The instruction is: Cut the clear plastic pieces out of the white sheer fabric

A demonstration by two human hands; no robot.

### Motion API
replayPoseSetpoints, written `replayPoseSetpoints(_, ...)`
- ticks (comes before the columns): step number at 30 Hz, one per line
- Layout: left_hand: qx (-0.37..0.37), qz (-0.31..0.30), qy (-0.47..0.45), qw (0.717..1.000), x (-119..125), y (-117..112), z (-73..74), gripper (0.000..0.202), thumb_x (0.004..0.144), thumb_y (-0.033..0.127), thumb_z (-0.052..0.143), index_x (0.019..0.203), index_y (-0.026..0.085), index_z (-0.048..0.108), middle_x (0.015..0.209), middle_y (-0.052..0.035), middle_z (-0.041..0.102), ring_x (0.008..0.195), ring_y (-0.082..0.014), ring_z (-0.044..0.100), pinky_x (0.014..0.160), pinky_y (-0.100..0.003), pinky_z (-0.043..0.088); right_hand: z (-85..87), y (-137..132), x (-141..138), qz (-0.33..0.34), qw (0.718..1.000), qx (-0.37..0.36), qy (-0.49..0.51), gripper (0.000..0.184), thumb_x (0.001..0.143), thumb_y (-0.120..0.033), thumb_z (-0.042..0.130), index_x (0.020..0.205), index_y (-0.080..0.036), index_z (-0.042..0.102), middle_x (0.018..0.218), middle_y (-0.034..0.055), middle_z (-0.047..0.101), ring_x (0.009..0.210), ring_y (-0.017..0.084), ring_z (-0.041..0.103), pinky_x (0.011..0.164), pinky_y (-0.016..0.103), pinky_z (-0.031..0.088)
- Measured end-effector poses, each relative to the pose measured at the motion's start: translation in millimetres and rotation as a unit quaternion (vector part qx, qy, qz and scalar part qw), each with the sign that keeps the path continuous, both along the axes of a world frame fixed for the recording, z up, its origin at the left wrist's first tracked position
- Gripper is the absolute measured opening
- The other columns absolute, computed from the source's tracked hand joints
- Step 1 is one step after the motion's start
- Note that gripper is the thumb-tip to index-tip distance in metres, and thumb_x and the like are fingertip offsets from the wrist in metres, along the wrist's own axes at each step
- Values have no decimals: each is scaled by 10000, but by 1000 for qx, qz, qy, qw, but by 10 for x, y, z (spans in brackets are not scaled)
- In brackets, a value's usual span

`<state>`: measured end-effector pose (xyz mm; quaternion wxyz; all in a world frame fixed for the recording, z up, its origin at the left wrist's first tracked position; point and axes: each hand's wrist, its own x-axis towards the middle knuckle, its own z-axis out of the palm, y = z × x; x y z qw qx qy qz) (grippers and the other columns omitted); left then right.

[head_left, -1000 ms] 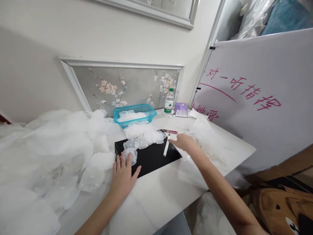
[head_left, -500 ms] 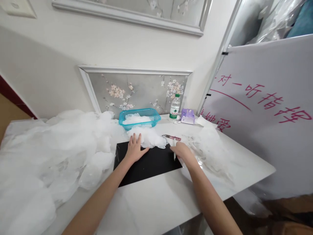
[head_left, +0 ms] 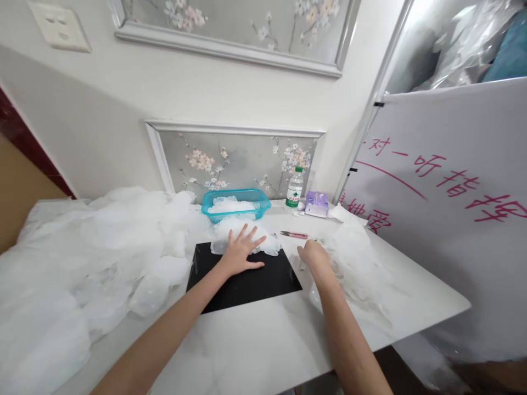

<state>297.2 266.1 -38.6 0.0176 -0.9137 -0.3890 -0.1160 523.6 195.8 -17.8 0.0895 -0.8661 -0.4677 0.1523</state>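
Observation:
My left hand (head_left: 241, 251) lies flat with fingers spread on the far edge of a black mat (head_left: 251, 282), its fingertips on a small heap of white translucent pieces (head_left: 263, 241). My right hand (head_left: 313, 255) rests just off the mat's right edge with its fingers curled under. What it holds is hidden. The thin white stick seen earlier no longer shows on the mat. A pink-handled tool (head_left: 295, 235) lies on the white table (head_left: 263, 334) just beyond my right hand.
A teal basket (head_left: 236, 204) of white pieces stands behind the mat. A water bottle (head_left: 294, 189) and a purple tissue pack (head_left: 316, 202) sit by the wall. White gauzy fabric (head_left: 82, 258) covers the left; crumpled clear film (head_left: 356, 249) lies right, before a whiteboard (head_left: 453, 219).
My left hand slid from the mat's near left corner up to the heap of white pieces and spread out. My right hand closed over the white stick and drew back to the mat's right edge.

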Motion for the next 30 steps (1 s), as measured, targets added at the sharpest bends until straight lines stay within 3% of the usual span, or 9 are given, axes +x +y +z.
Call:
replayPoseSetpoints(4,-31,-11,18,999,159,226,-79,558,857,575,437,1381,396,372,1539,-56,225,1406,-365,142,1015,-710,106,29,-1,-187,34,999,28,-11,363,901,-311,383,1034,-91,640,1049,188,660,1036,282,617,831,341,449)
replayPoseSetpoints(10,-24,-15,5,1000,303,641,-27,529,849,540,504,1341,354,446,1512,-97,292,1386,-369,205,1016,-715,117,-51,26,-447,105,992,58,-27,345,884,-324,388,973,-127,657,1017,151,677,974,266,637,766,318,444)
replayPoseSetpoints(14,-11,-12,-14,1000,330,482,53,546,876,476,500,1367,251,423,1515,-127,267,1397,-381,157,1038,-713,76,-104,34,-500,136,988,67,-33,324,879,-327,399,943,-139,655,999,137,679,940,259,643,737,316,439)
replayPoseSetpoints(18,-10,-51,-21,998,191,72,183,758,823,604,479,1460,280,226,1563,-116,79,1412,-382,66,1055,-681,44,-117,26,-443,143,986,75,-38,345,893,-339,367,911,-139,648,956,135,682,919,255,642,719,315,429)
replayPoseSetpoints(21,-24,-65,-15,997,-133,-232,319,874,782,649,500,1480,268,138,1565,-105,60,1419,-352,70,1089,-629,88,-138,31,-402,144,986,79,-40,342,895,-338,356,892,-145,639,945,133,678,920,252,635,709,309,416)
replayPoseSetpoints(24,-34,-45,5,998,-709,-439,465,790,847,585,446,1484,268,101,1564,-89,72,1430,-296,65,1108,-588,93,-179,36,-396,152,985,75,-37,319,887,-340,368,855,-159,629,942,120,673,906,245,630,690,300,402)
replayPoseSetpoints(27,-8,97,49,994,-1470,-565,566,748,858,532,448,1481,254,142,1558,-107,78,1428,-319,37,1082,-631,54,-226,34,-409,164,983,70,-30,304,878,-355,383,808,-174,617,913,102,669,881,232,625,666,289,386)
replayPoseSetpoints(30,-32,234,83,968,-2198,-744,556,811,817,596,453,1474,197,196,1539,-159,134,1419,-352,69,1076,-623,95,-270,28,-412,173,983,64,-26,297,872,-360,392,765,-180,602,866,93,661,845,225,617,631,282,367)
